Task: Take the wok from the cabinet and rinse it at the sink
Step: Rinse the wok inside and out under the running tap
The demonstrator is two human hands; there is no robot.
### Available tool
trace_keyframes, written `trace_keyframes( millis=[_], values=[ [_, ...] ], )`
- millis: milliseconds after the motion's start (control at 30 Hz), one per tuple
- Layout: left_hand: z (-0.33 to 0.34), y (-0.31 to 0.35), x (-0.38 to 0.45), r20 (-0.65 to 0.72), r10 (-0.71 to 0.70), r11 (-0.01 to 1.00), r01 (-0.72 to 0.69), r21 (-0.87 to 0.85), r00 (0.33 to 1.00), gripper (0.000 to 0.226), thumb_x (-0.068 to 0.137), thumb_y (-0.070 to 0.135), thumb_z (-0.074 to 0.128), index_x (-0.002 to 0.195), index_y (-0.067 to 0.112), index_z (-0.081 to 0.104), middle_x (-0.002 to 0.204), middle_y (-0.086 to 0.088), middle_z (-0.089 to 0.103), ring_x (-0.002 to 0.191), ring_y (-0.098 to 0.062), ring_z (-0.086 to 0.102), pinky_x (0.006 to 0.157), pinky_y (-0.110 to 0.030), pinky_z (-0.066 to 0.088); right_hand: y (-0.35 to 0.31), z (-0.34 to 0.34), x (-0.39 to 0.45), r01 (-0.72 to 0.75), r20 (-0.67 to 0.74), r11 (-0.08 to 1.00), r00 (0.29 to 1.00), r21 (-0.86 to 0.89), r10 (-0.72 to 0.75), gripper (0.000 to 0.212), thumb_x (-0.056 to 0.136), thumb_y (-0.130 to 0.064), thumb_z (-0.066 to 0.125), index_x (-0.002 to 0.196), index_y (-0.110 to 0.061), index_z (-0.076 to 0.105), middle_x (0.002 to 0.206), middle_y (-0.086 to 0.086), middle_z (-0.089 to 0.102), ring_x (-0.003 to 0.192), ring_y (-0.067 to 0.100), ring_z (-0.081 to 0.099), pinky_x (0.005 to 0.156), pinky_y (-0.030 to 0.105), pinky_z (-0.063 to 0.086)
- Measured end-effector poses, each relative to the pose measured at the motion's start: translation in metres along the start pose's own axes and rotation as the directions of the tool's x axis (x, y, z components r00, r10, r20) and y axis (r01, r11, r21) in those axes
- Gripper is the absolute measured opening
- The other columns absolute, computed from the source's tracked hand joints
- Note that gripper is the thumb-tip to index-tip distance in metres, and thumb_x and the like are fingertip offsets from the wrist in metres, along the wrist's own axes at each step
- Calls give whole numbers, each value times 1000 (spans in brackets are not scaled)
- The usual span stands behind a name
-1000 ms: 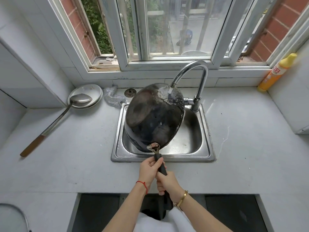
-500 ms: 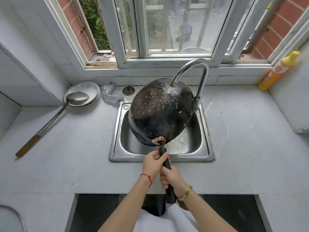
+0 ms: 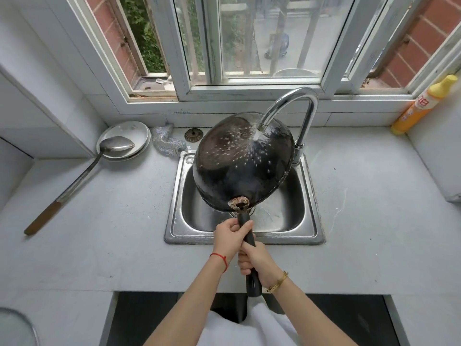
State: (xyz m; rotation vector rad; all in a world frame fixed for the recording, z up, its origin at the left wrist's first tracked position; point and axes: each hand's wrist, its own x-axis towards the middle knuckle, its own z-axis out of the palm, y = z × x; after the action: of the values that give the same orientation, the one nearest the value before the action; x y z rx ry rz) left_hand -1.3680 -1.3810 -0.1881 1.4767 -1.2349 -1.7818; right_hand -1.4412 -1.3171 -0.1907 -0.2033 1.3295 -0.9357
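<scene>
A home kitchen. A steel sink (image 3: 244, 231) and faucet (image 3: 294, 106) sit mid-frame below a window (image 3: 249, 41); plates (image 3: 124, 136) rest left.

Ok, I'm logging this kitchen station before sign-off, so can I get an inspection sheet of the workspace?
Surface: grey counter, speckled, around a steel sink.
Job's things: wok tilted over the sink, underside up; tap running onto it, water spraying off.
Clutter: ladle resting on plates; steel scourer; sink strainer; yellow bottle at the right wall.
Grippers: left hand and right hand both closed on the wok's handle, left nearer the pan.
Cables: nothing seen.
Surroundings: window behind the sink, brick outside; open cabinet below the counter.
</scene>
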Motion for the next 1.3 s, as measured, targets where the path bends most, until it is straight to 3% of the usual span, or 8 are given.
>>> trace_keyframes(
  millis=[233, 567, 1300],
  values=[
    [-8, 4, -2, -15, 39, 999, -39, 19, 999, 22, 85, 22, 73, 91, 2, 68, 80, -15, 76, 74, -20, 75, 73, -31, 61, -3, 6, 3, 2, 40, 1000, 999, -1, -2, 41, 95, -19, 55, 58, -19, 37, 47, -5, 30, 37, 8, 28, 35, 19, 26],
    [-12, -2, -13, -12, 21, 999, -21, 39, 1000, 18, 86, 26, 71, 93, 10, 69, 81, -5, 77, 80, -18, 75, 80, -38, 61, 6, 5, -4, -13, 59, 999, 998, -30, 15, 41, 96, -22, 55, 58, -19, 40, 47, -4, 33, 37, 8, 30, 35, 19, 29],
    [13, -15, -46, 1, -13, 1000, 13, -22, 1000, 20, 84, 15, 74, 95, 0, 69, 83, -17, 75, 73, -22, 75, 67, -30, 60, 31, -16, -34, -13, 23, 1000, 1000, 21, 12, 41, 96, -21, 54, 60, -19, 35, 50, -2, 27, 38, 9, 27, 36, 19, 25]
  ],
)
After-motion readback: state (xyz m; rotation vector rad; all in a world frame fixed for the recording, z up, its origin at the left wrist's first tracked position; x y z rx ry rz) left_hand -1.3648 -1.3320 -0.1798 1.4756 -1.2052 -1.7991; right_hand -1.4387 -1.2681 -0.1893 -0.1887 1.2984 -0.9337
